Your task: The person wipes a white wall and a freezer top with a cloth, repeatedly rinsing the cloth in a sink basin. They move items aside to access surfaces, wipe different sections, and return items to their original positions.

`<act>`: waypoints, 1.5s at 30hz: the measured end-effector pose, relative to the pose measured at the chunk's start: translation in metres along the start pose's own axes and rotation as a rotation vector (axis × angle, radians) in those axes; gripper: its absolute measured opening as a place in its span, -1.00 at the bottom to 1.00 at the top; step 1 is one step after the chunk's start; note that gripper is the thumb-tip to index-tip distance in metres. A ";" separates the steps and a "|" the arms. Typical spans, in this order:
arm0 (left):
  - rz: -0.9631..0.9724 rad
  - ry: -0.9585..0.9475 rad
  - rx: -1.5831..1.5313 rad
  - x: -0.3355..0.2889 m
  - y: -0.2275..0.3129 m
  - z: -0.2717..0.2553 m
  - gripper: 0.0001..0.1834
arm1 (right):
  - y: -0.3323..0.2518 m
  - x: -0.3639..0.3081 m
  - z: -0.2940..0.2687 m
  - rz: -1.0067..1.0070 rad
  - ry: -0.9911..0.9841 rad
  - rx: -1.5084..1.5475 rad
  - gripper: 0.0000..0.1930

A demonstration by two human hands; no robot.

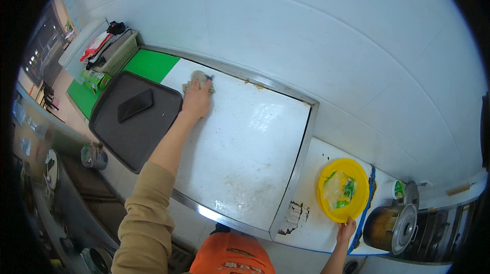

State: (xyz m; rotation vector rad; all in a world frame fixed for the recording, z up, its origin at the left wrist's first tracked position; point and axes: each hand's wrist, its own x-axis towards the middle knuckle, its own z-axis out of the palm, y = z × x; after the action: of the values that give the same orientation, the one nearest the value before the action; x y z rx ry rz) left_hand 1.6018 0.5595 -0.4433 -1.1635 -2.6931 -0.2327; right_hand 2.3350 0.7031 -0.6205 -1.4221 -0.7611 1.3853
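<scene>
My left hand [197, 101] presses a crumpled beige-grey cloth [199, 76] onto the white tabletop [240, 141], near its far left corner by the wall. Its fingers are closed over the cloth. At the lower right, my right hand [347, 229] grips the near rim of a round yellow basin [363, 192]. Inside the basin lies clear plastic packaging with green parts [341, 190]. Wet-looking shine and dark specks show on the white top. Left of my left forearm is a dark tray [115, 139] with a black flat phone-like object [135, 105] on it.
A metal strip [301, 156] edges the white top. Beyond the basin stand a lidded metal pot [380, 227] and a white tub [390, 189]. At far left, a green surface [150, 65] carries a filled basket [120, 55] and a green packet [95, 80]. Orange clothing [232, 253] shows below.
</scene>
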 end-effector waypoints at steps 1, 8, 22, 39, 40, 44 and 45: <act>0.074 -0.048 -0.048 0.000 0.008 0.004 -0.49 | 0.001 -0.001 -0.002 0.020 0.007 0.000 -0.69; 0.303 -0.099 -0.181 -0.037 0.061 0.039 -0.47 | 0.004 0.004 0.002 0.074 0.056 -0.029 -0.68; 0.373 0.165 -0.169 -0.016 0.023 0.057 -0.47 | 0.010 0.008 0.000 0.068 0.030 0.022 -0.64; 0.162 -0.094 0.098 0.030 -0.012 0.031 -0.46 | 0.010 0.001 0.004 0.082 0.052 0.019 -0.63; 0.211 -0.128 0.092 0.030 -0.010 0.034 -0.46 | 0.012 0.000 0.006 0.080 0.054 0.017 -0.62; 0.271 -0.085 -0.092 0.036 -0.016 0.052 -0.54 | 0.013 -0.005 0.009 0.086 0.038 0.016 -0.59; 0.161 -0.132 -0.066 0.054 -0.036 0.051 -0.61 | 0.012 -0.007 0.008 0.087 0.063 0.008 -0.59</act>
State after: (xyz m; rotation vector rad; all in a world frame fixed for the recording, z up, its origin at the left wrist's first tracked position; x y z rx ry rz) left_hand 1.5329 0.5840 -0.4823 -1.4547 -2.7018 -0.2284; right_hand 2.3239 0.6943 -0.6283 -1.5008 -0.6597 1.4014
